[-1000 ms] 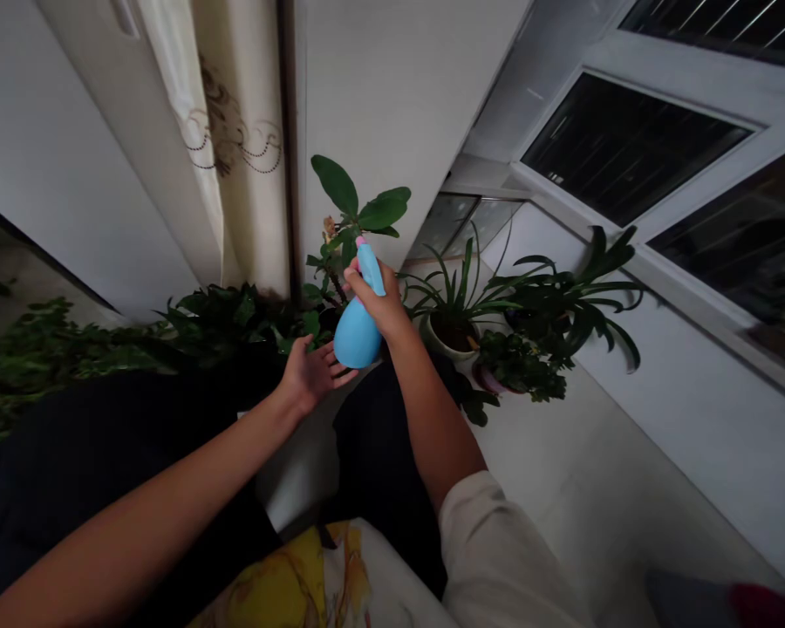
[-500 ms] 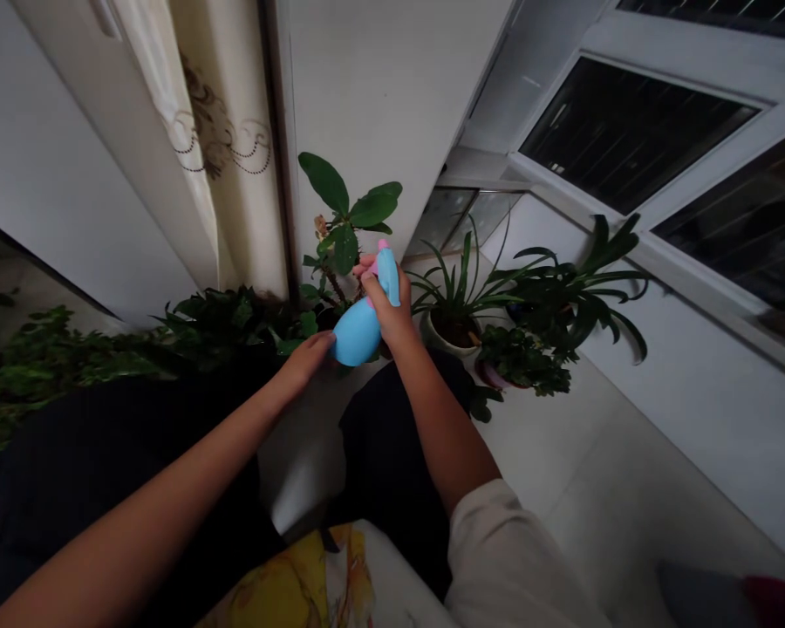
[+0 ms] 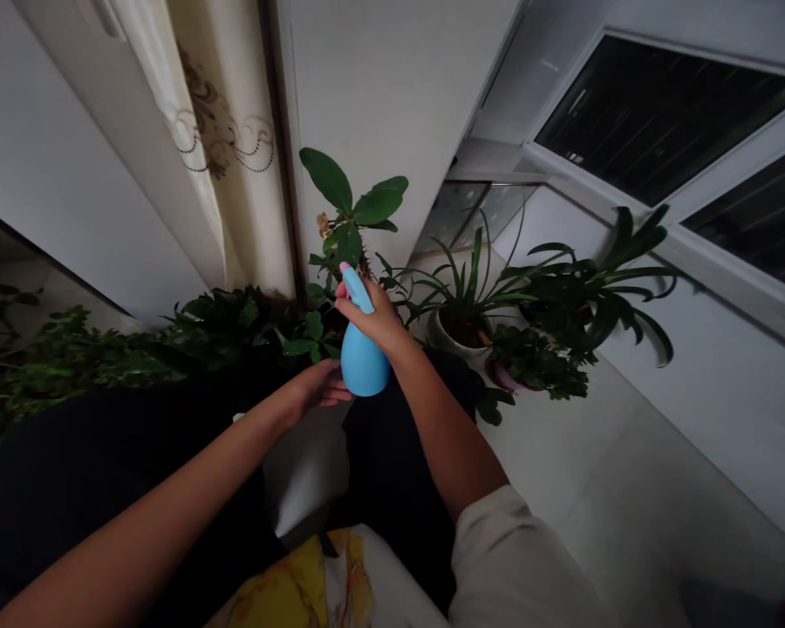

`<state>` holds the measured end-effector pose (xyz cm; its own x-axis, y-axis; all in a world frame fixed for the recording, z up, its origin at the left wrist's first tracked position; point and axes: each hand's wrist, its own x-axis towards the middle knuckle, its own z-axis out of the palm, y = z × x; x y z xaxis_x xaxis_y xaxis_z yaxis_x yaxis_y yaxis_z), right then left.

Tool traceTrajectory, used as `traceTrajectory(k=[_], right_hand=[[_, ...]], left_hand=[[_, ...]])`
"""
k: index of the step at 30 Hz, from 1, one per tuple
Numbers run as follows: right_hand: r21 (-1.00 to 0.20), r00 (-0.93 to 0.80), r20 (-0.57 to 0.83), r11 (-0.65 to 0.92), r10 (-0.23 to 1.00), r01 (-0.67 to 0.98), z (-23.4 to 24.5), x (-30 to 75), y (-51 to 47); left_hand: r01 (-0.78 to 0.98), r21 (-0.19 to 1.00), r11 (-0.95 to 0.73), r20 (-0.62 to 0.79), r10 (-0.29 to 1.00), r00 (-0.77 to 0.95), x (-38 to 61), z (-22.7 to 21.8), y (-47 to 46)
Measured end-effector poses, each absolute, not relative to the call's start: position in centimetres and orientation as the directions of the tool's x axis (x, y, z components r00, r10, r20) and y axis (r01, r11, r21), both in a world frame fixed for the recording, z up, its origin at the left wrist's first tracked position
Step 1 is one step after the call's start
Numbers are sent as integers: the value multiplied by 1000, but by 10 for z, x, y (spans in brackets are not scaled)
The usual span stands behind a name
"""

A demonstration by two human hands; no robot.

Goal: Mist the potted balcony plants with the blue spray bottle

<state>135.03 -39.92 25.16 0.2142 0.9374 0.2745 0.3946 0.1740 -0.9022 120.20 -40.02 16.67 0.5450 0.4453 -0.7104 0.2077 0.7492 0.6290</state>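
My right hand (image 3: 378, 316) is wrapped round the neck of a light blue spray bottle (image 3: 365, 365) with a pink nozzle. The bottle stands nearly upright in the air, its nozzle pointing away from me. Beside its lower left side is my left hand (image 3: 320, 385), open, fingers stretched toward the base; whether they touch it I cannot tell. Just beyond the bottle rises a thorny-stemmed plant (image 3: 350, 205) with broad green leaves, its lower part hidden behind the bottle and my right hand.
A spiky-leaved plant in a pale pot (image 3: 450, 340) stands to the right, with a small bushy plant (image 3: 540, 358) and a long-leaved plant (image 3: 602, 279) beyond. Low foliage (image 3: 105, 349) spreads along the left. Behind are a cream curtain (image 3: 242, 174) and windows (image 3: 654, 113).
The bottle has swung from tilted to nearly upright and come slightly lower, its nozzle moving left. My left hand's fingers have opened out beside the base. The view has shifted a little.
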Motion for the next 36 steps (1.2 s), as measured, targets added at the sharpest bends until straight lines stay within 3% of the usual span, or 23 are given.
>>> traceTrajectory(k=[8, 12, 18, 24, 30, 36], right_hand=[[-927, 344, 258, 131, 903, 351, 250, 1349, -403], [-942, 311, 184, 78, 933, 325, 242, 1353, -403], [-975, 410, 37, -58, 911, 217, 241, 1358, -405], [-980, 439, 130, 47, 889, 194, 231, 1370, -402], [-999, 605, 24, 41, 796, -14, 207, 1387, -393], [-998, 548, -56, -44, 835, -35, 199, 1386, -404]], left_hand=[[246, 641, 727, -723, 466, 509, 1200, 170, -399], [250, 643, 724, -701, 424, 574, 1197, 164, -405], [256, 649, 717, -699, 429, 573, 1196, 168, -409], [108, 598, 794, -704, 455, 545, 1196, 165, -411], [-123, 587, 800, -661, 562, 497, 1202, 150, -425], [-16, 474, 881, -685, 379, 622, 1224, 139, -437]])
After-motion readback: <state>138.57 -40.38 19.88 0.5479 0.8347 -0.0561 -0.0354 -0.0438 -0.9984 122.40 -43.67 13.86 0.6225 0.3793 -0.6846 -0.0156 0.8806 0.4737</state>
